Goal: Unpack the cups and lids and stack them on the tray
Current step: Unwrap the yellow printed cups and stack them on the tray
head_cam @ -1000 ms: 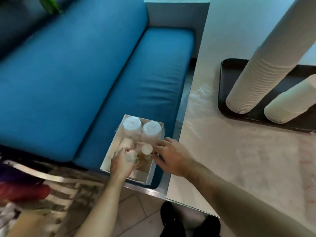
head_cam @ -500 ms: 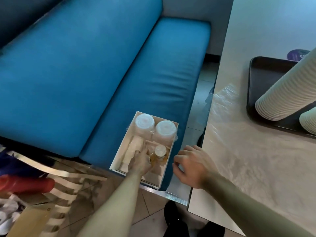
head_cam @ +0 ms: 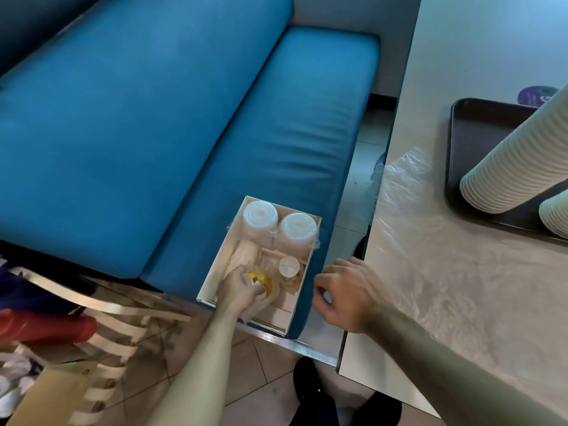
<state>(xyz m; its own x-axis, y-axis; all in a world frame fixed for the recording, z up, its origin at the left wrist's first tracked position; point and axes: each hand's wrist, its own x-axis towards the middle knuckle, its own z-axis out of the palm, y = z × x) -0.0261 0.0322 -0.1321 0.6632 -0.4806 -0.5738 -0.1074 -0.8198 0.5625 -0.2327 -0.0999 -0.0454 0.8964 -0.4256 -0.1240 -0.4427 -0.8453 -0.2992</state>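
Note:
An open white cardboard box (head_cam: 215, 275) sits on the front edge of a blue sofa seat. Two plastic-wrapped sleeves of clear lids (head_cam: 260, 214) (head_cam: 297, 226) stand at its far end, with a smaller wrapped stack (head_cam: 288, 265) and a pale wrapped roll (head_cam: 244, 253) nearer me. My left hand (head_cam: 238, 290) is inside the box, fingers curled round a plastic bag with something yellow (head_cam: 263, 280) in it. My right hand (head_cam: 345, 292) hovers just right of the box, fingers loosely curled, holding nothing. On the table, a black tray (head_cam: 461, 142) carries two tall stacks of white paper cups (head_cam: 504, 173) (head_cam: 556, 215).
The pale table (head_cam: 461, 287) fills the right side, with crumpled clear plastic wrap (head_cam: 402, 179) lying near its left edge. A purple round sticker (head_cam: 536, 95) shows beyond the tray. Striped fabric and a red object (head_cam: 46, 329) lie at lower left. My dark shoes (head_cam: 310, 392) stand on the tiled floor.
My right hand has drawn out of the box to its right side. My left hand moved deeper toward the box's near end and took hold of the bag with the yellow thing.

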